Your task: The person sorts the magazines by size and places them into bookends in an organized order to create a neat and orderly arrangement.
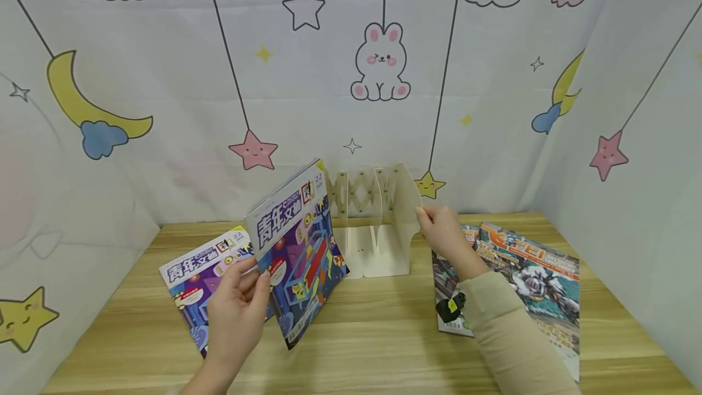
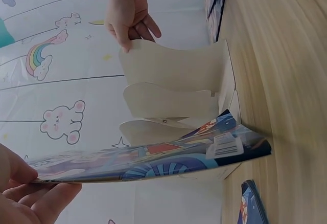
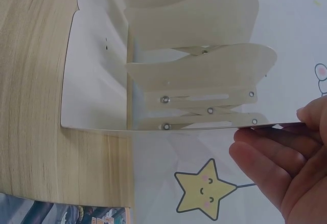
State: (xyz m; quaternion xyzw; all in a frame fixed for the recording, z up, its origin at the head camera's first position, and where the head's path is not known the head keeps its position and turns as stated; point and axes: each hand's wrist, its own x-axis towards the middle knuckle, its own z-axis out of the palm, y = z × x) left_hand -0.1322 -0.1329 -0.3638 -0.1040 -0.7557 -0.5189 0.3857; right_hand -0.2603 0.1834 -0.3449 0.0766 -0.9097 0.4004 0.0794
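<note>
My left hand (image 1: 239, 303) pinches a purple and blue magazine (image 1: 298, 249) by its left edge, thumb in front. The magazine leans upright at the left side of a cream expandable bookend rack (image 1: 384, 255), overlapping part of it in the head view. With my right hand (image 1: 443, 233) I pinch the front edge of the rack's right end panel (image 1: 407, 206), thumb on the inner side. In the right wrist view, upright dividers (image 3: 204, 73) and riveted crossbars (image 3: 210, 110) show inside the rack. The left wrist view shows the held magazine (image 2: 153, 162) edge-on below the dividers.
A second magazine (image 1: 189, 273) of the same cover lies flat on the wooden table (image 1: 373, 346) behind my left hand. Under my right forearm lie overlapping magazines (image 1: 548, 297) with a robot-like figure on the cover. A patterned curtain (image 1: 329, 78) hangs behind the rack.
</note>
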